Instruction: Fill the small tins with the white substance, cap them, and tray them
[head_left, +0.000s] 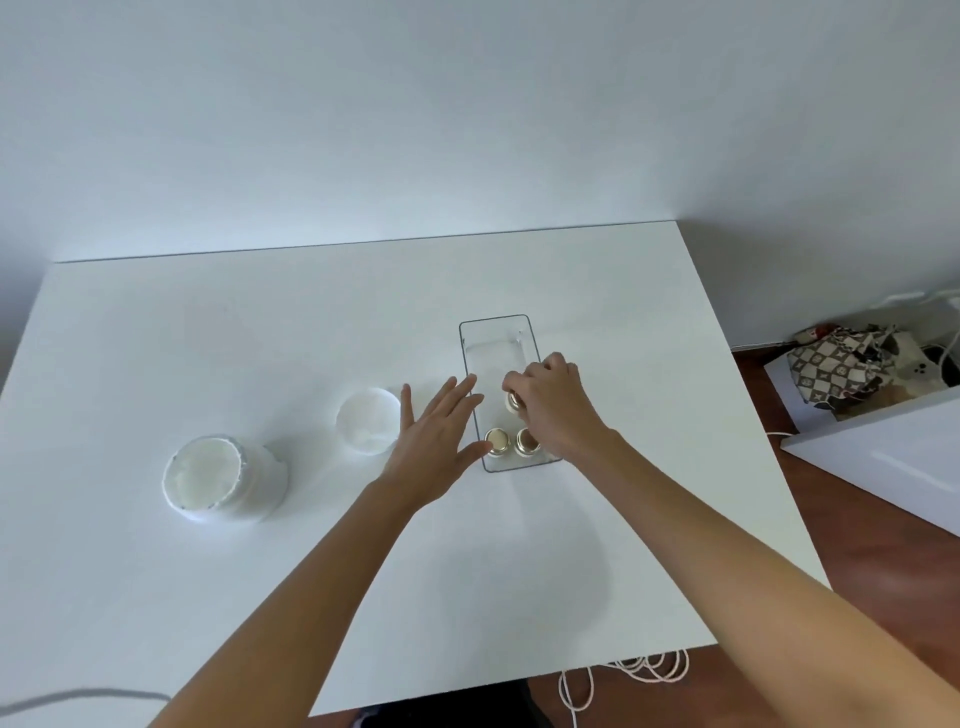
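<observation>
Three small round gold-capped tins were seen inside a clear rectangular plastic tray on the white desk: two side by side at its near end, the left one and the right one, and a third tin just beyond them. That third tin was gripped from above by the curled fingers of the right hand. The left hand was held flat and released, fingers straight, against the tray's left wall. Farther left, a white lid lay near a wide white tub of white substance.
</observation>
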